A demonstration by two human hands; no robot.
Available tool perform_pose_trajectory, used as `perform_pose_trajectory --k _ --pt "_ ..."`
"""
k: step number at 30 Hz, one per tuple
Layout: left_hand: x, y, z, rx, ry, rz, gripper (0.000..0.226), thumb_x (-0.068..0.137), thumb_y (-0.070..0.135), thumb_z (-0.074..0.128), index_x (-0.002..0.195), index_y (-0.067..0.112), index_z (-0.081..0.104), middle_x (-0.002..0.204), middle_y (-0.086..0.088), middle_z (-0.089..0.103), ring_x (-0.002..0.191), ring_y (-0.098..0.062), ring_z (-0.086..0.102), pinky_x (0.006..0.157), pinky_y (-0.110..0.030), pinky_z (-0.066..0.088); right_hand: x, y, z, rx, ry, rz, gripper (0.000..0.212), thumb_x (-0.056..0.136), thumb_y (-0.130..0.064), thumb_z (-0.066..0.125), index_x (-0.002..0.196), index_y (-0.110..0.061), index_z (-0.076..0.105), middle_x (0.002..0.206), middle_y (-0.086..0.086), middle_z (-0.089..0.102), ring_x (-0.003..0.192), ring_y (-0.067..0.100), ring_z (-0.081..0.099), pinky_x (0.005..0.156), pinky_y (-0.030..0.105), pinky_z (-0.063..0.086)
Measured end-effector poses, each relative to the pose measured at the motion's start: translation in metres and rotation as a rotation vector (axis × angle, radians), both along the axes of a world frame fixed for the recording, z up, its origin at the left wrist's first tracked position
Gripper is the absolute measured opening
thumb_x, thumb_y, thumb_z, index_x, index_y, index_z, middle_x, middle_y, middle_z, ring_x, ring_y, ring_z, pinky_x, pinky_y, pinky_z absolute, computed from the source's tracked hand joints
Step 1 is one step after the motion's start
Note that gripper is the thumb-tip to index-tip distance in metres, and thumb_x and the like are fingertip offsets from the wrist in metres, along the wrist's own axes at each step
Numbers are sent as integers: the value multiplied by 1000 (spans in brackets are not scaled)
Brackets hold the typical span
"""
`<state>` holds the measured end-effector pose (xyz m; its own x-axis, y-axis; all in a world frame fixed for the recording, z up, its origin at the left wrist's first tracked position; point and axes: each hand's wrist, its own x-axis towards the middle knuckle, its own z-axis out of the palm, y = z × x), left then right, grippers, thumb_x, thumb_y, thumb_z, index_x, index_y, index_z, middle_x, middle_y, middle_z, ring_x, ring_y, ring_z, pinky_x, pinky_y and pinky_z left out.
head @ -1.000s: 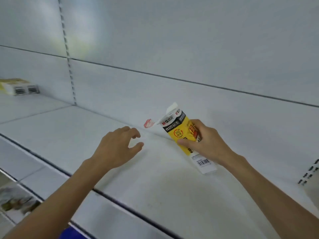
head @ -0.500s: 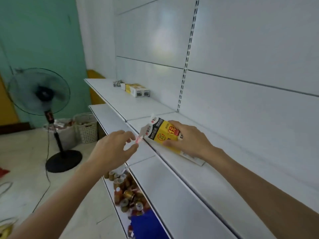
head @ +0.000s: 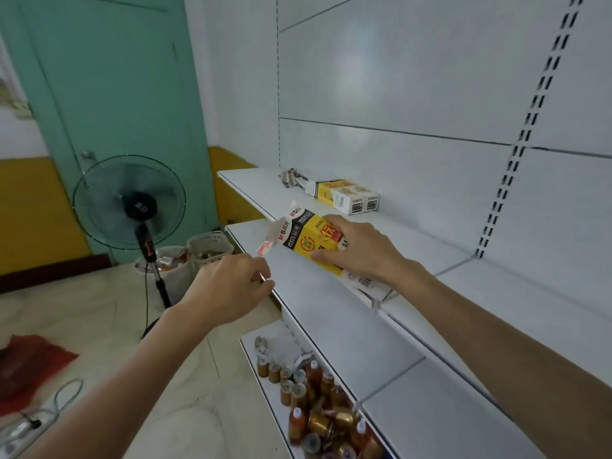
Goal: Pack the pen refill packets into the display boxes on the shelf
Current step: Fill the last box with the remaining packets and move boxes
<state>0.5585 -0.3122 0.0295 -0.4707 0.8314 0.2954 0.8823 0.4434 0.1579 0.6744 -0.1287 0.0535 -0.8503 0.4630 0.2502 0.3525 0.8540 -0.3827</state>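
Since half a second ago the view has swung further left, so the black pedestal fan (head: 129, 202) and the green door now stand larger, and the left hand (head: 225, 293) has dropped away from the box's flap, which it was touching then. The right hand (head: 361, 251) grips the yellow, black and white cardboard display box (head: 311, 241), thumb along its near edge and fingers curled over its top. The box lies tilted on the white metal shelf (head: 318, 293), its barcode end tucked under the wrist. Its open white flap (head: 278, 231), tipped with a red mark, sticks out left of the grip, just above the left hand's knuckles and apart from them. The left hand's fingers are curled with thumb against forefinger; whether they pinch anything I cannot tell. Beyond the grip, further along the shelf, lie more yellow and white boxes (head: 344, 197). Below it, on a lower shelf, stand small orange-brown bottles (head: 318, 402).
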Motion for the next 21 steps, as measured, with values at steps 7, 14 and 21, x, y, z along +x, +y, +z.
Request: perform_pose_trajectory --k 7,14,21 --pt "-118 54 -7 -109 -16 -8 21 89 40 48 96 24 60 93 7 61 84 -12 57 75 -32 50 -115 54 0 24 -51 21 68 77 -61 59 134 -29 37 116 -2 59 104 19 56 83 34 47" --pt "-229 93 -1 -136 5 30 16 88 36 48 89 24 58 96 4 61 79 -12 55 74 -30 52 -239 100 12 33 -96 48 68 77 -61 60 133 -28 39 112 -3 61 99 18 57 84 35 47" --pt "-351 137 -18 -66 34 36 22 87 42 46 90 26 60 98 6 60 82 -13 56 69 -31 50 -358 143 -6 -1 -132 25 67 75 -56 65 131 -28 42 116 -2 59 105 19 55 87 36 46"
